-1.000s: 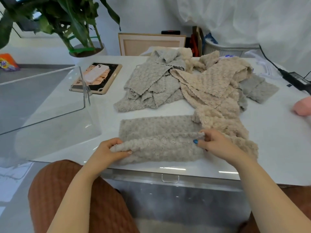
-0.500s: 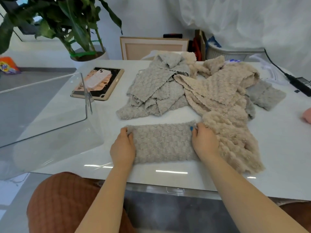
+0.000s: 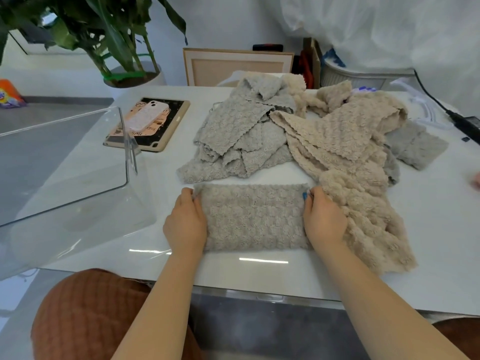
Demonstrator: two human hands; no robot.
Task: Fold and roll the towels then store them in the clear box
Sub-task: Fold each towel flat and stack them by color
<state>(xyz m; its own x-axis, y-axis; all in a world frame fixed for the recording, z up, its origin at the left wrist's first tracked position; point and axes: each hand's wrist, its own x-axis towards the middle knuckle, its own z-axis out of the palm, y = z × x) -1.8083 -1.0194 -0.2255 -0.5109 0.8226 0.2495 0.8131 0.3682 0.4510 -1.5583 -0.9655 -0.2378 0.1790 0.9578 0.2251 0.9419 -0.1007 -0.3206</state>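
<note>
Clear plastic, the one box point(image 3: 78, 162) rests at the left of the counter point(image 3: 259, 274), with no towel visible inside. Next, the left hand point(image 3: 185, 224) lies flat on the left short end of the single folded grey towel point(image 3: 253, 216), its fingers point(image 3: 189, 198) fairly straight and pressing the cloth. The right hand point(image 3: 323, 222) does the same at the other end, clasping nothing.

The fold looks finished, so I judge rolling comes next. That calls for turning one short end over tightly and keeping the edges level.

Behind lies a tangled grey heap point(image 3: 241, 136). To its right a beige heap point(image 3: 345, 141) spills down against the right hand, and one grey piece point(image 3: 418, 146) lies furthest right. The tangled towels cannot be counted.
</note>
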